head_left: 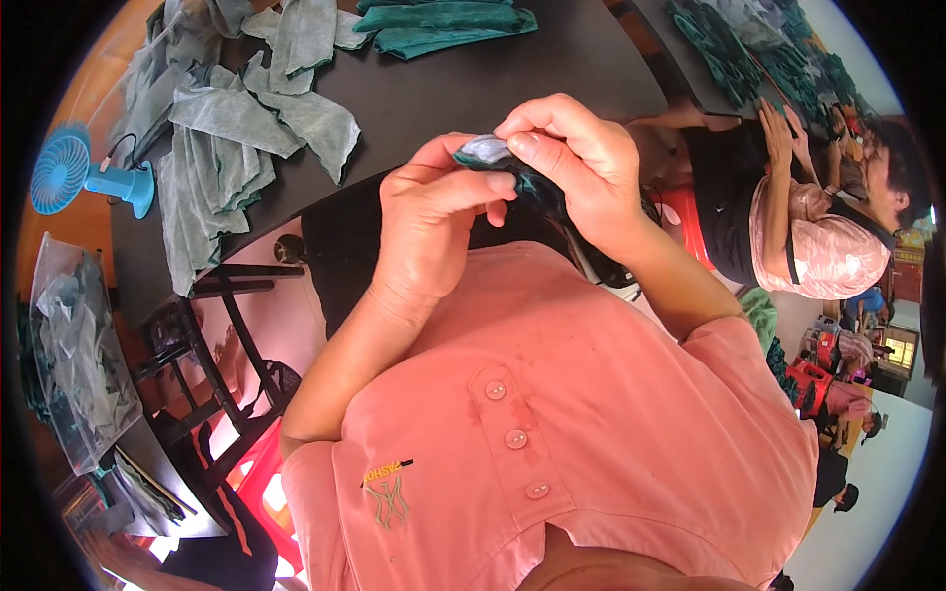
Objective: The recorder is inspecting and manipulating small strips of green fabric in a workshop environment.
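Note:
A small folded piece of dark green fabric with a pale grey layer (483, 150) is held up in front of my chest, above the near edge of the table. My left hand (424, 222) pinches its left end between thumb and fingers. On the other side, the thumb and forefinger of my right hand (586, 163) grip its upper edge. Part of the green cloth hangs down behind the fingers, so its full shape is hidden. Loose grey-green fabric pieces (232, 123) lie spread on the table to the left. A stack of folded green cloth (439, 30) rests at the far side.
The dark table (414, 103) spans the area ahead. A blue fan (61, 169) stands at its left. Below it are a transparent bin of fabric (84, 355) and a black stool frame (222, 335). At right, a co-worker (818, 217) handles green pieces (724, 54) at another table.

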The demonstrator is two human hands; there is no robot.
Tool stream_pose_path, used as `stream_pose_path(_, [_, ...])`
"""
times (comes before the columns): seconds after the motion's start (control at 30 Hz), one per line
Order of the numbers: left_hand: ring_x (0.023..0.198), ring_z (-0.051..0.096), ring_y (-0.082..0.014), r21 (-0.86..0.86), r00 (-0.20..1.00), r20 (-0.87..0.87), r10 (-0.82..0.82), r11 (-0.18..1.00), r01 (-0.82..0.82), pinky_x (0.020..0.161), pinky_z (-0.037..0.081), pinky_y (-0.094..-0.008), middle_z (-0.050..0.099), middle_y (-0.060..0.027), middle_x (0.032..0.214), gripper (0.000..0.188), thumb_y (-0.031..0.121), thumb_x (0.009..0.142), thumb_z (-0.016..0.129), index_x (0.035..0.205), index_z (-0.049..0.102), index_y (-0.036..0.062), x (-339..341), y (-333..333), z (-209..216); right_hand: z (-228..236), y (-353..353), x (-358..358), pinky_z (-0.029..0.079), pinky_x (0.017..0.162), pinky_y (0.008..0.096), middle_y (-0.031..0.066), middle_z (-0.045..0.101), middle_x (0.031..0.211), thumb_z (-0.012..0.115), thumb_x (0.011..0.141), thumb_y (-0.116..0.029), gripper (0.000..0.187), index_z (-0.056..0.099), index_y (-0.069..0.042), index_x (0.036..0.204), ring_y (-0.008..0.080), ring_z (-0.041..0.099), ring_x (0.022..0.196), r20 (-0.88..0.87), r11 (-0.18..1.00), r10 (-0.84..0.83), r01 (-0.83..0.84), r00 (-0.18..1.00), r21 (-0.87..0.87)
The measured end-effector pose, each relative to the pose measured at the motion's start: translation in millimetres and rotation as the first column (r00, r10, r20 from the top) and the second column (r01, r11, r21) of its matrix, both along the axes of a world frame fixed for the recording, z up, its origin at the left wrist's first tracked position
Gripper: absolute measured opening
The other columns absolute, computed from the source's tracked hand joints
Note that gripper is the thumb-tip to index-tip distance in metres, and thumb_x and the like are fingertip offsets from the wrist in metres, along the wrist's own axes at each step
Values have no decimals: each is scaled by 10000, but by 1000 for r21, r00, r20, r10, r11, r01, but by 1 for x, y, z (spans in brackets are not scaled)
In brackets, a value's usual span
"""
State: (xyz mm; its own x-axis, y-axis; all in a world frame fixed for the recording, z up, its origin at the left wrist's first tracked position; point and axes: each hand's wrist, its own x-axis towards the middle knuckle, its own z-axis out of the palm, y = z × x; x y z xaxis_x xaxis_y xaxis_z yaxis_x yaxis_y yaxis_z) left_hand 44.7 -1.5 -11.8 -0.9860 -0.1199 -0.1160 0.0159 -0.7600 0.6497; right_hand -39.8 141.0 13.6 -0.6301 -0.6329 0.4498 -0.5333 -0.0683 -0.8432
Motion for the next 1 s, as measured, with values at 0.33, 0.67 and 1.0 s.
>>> stream_pose_path(0.33, [494,565,-178,-193,998,35,-46,980,52,491,445,-262,635,-135,674,144,32,769,598,885,628,-47,-4,6,3,-16,-13,-5,474,480,248,61,648,732,612,873,40,88,585,-12,939,132,638,553,-340,970,-207,147,917,-196])
stream_pose_path(0.67, [354,428,-205,260,912,-60,-405,876,406,379,322,-302,616,-219,644,246,92,818,585,1038,548,-11,-1,5,-31,-22,-3,-9,440,413,323,6,614,599,618,822,-33,138,535,-95,912,201,616,482,-640,900,-318,434,700,28])
stream_pose_path(1.0, [344,436,-202,142,841,-146,-522,830,540,367,329,-287,633,-228,658,308,281,984,536,1044,510,-19,-3,8,-29,-22,13,-6,437,545,216,7,621,709,638,886,-9,96,570,-27,951,46,567,626,-361,905,-331,402,872,139])
